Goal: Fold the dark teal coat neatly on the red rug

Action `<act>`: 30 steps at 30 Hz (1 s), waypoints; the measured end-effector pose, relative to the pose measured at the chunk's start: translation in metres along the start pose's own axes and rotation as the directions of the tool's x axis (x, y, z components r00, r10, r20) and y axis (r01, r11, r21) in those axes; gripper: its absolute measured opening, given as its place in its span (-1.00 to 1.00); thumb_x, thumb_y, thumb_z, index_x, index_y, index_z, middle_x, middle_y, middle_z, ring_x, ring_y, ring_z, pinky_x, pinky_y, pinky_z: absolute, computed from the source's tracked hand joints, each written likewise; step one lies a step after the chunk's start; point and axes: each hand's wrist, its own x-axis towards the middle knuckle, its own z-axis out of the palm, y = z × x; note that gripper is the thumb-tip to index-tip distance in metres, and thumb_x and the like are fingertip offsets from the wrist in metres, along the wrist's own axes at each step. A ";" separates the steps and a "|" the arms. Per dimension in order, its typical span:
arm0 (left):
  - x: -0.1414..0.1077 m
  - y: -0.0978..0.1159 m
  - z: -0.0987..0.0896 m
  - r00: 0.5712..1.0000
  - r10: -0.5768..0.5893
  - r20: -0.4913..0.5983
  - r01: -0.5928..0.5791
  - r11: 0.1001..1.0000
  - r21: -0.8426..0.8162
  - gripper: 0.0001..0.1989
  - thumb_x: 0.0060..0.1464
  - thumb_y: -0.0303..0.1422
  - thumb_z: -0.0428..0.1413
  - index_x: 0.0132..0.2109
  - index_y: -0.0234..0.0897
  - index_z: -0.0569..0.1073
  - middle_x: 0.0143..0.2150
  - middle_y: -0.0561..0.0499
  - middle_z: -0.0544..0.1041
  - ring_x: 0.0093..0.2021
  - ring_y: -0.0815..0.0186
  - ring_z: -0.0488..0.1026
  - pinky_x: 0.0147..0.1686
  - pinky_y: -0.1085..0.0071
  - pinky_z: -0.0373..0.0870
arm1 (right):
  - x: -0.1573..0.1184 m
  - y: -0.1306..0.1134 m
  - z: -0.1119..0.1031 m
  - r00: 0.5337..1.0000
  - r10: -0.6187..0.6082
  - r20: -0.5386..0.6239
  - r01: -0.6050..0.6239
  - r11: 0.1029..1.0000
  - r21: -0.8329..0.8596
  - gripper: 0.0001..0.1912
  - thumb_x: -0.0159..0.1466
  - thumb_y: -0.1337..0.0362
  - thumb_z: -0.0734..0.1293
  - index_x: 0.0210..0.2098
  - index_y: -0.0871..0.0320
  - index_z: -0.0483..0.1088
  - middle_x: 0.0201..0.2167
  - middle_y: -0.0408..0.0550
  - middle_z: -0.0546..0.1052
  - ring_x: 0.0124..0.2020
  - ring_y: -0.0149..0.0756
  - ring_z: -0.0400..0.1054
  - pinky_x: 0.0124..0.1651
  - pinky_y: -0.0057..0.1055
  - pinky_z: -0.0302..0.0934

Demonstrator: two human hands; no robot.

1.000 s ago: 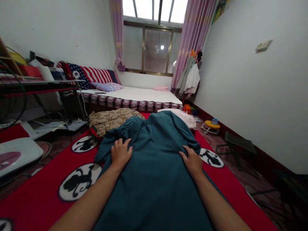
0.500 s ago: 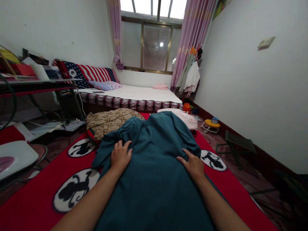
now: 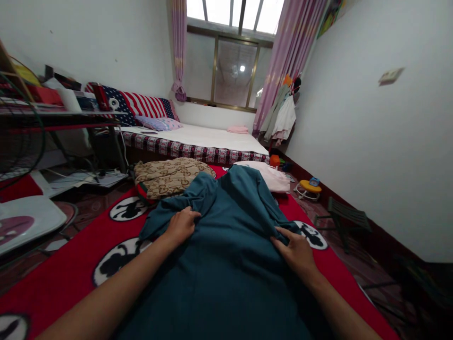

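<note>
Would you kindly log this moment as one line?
Left hand: touching teal garment | Right hand: touching same garment, opposite side | Garment: rumpled, lying over red blanket

Teal garment [image 3: 226,264] — matt cloth, smooth between creases.

Lilac curtains [image 3: 285,56] beside a window [image 3: 234,73], a pillow [image 3: 159,123] on the bed [image 3: 201,136], a yellow-topped stool [image 3: 310,187]

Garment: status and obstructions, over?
Left hand pinching garment at left, right hand at right. Garment rumpled towards far end. Brown cloth and pink cloth beyond, neither between hands.
</note>
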 end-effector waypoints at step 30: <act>0.028 -0.087 -0.032 0.973 0.117 -0.197 -0.085 0.983 0.160 -0.57 0.05 -0.38 0.10 0.09 -0.11 0.50 0.24 -0.12 0.34 0.26 0.02 0.22 0.22 0.14 0.15 | 0.082 0.000 -0.032 0.999 0.044 0.001 -0.032 0.744 -0.667 -0.63 0.27 0.38 0.20 0.06 0.24 0.37 0.03 0.27 0.39 -0.04 0.02 0.41 -0.20 -0.28 0.22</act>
